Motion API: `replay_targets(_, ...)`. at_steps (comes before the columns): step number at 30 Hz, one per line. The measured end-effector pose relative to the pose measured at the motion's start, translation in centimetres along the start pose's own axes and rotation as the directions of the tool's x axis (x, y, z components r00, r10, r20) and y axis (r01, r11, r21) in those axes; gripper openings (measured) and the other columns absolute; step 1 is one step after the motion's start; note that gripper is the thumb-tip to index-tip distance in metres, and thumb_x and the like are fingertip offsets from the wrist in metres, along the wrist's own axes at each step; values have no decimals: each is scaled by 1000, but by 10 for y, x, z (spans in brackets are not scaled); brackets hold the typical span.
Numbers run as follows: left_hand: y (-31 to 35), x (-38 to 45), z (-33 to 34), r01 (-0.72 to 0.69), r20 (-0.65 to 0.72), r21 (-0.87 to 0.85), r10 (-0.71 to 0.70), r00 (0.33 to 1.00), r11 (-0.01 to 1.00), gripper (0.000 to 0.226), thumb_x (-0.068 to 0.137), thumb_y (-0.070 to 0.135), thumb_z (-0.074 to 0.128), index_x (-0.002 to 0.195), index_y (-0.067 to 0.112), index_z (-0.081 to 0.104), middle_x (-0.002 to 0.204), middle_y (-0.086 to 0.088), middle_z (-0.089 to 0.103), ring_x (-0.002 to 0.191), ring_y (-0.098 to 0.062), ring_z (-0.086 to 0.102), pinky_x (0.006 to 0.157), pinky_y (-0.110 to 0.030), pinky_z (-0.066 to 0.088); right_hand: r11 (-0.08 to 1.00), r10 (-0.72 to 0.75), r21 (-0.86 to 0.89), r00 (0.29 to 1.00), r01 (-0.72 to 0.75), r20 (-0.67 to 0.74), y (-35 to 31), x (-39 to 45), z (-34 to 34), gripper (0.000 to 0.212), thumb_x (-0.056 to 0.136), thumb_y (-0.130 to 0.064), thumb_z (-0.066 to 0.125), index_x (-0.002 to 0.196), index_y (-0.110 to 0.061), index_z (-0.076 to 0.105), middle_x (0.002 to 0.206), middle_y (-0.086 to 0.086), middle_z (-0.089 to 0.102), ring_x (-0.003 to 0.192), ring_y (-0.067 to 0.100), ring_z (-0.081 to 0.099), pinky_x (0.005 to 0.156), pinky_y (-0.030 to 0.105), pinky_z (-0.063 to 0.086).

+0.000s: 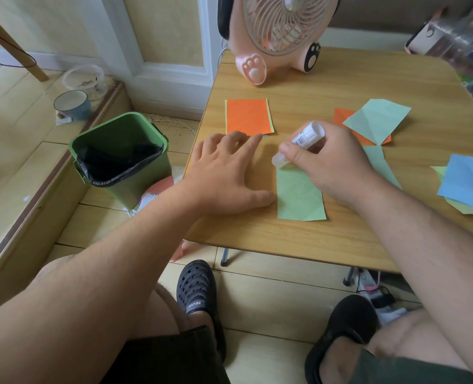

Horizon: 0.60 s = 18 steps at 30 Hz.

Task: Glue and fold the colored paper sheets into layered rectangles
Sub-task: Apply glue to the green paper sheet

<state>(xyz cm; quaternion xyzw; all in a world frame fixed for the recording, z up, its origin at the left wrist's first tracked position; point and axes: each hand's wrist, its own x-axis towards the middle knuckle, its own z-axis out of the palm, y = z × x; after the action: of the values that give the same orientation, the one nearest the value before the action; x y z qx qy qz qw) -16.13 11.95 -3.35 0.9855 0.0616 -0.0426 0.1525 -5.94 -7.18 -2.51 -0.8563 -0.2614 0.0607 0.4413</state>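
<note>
The green strip lies flat near the front edge of the tabletop, its long axis running front to back; its far end is hidden under the right hand. The right hand grips the glue stick, fingers curled round the barrel, the stick tilted with its tip pointing down and left onto the strip's far end and its white cap end up and right. The left hand rests flat on the tabletop, fingers spread and straight, thumb touching the strip's left edge. An orange rectangle lies farther back, long axis front to back. The fan is cut off at the top.
</note>
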Motion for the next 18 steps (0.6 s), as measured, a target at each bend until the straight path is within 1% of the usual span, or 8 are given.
replay_targets(2, 0, 0, -3, 5, 16, -28, -4, 1000, 1000, 104, 69, 74, 46, 162, 44, 9, 166, 7, 19, 153, -27, 9, 122, -48, 6, 998, -1, -71, 1000, 3, 20, 0, -2, -1, 24, 88, -53, 73, 89, -29, 69, 78, -6, 69, 69, 12, 60, 65, 36, 50)
replay_targets(4, 1, 0, -4, 25, 24, -79, -23, 999, 997, 97, 71, 62, 43, 161, 44, 12, 166, 8, 20, 152, -24, 9, 122, -46, 5, 993, 0, -115, 1000, 4, 29, -2, -5, -1, 21, 89, -50, 75, 89, -30, 68, 78, -6, 68, 69, 12, 59, 64, 33, 49)
replay_targets(7, 0, 1, -4, 43, 3, -114, -43, 999, 993, 86, 79, 52, 43, 160, 44, 16, 166, 9, 22, 152, -22, 10, 122, -45, 6, 992, -12, -121, 999, 18, 49, -4, -9, -1, 20, 89, -50, 74, 90, -31, 70, 84, -5, 72, 78, 18, 65, 71, 40, 55)
replay_targets(10, 0, 2, -3, 44, -18, -115, -47, 999, 992, 77, 91, 42, 52, 160, 43, 19, 166, 8, 22, 152, -23, 11, 122, -46, 6, 994, -9, -104, 998, 16, 66, -5, -14, -2, 19, 88, -48, 75, 89, -30, 69, 84, -2, 72, 78, 22, 65, 73, 45, 56)
replay_targets(12, 0, 2, -2, 49, -26, -118, -52, 998, 992, 78, 88, 46, 51, 159, 44, 20, 166, 9, 24, 152, -24, 12, 122, -47, 8, 996, -4, -92, 997, 11, 74, -4, -17, -3, 19, 88, -49, 75, 89, -31, 69, 85, -2, 73, 80, 22, 66, 75, 47, 56)
replay_targets(15, 1, 0, -2, 50, -18, -121, -53, 998, 991, 85, 76, 54, 42, 158, 46, 21, 165, 10, 25, 151, -24, 13, 122, -46, 8, 997, 11, -72, 996, -5, 85, -4, -20, -5, 18, 86, -49, 76, 88, -32, 70, 86, -4, 73, 83, 21, 68, 78, 49, 57)
replay_targets(18, 1, 0, -2, 50, -16, -123, -52, 999, 991, 85, 76, 54, 41, 158, 46, 21, 166, 10, 24, 151, -24, 13, 122, -46, 8, 998, 15, -62, 994, -9, 108, -4, -23, -6, 17, 86, -46, 78, 87, -32, 70, 84, -5, 73, 81, 20, 67, 77, 48, 57)
